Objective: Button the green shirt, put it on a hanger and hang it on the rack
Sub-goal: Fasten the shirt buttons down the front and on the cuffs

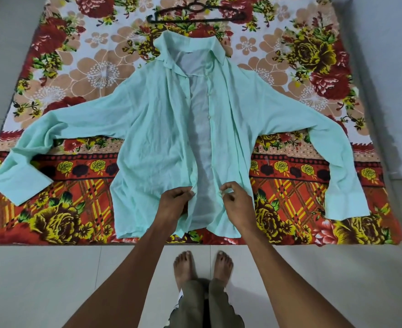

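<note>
The pale green shirt lies flat on its back with both sleeves spread and its front open, showing the lighter inside. A row of small buttons runs down the right front edge. My left hand pinches the left front edge near the hem. My right hand pinches the right front edge at the lowest button. The two edges are a hand's width apart. A black hanger lies beyond the collar.
The shirt rests on a flowered red, orange and white sheet spread over a bed. Pale floor tiles lie in front, where my bare feet stand. No rack is in view.
</note>
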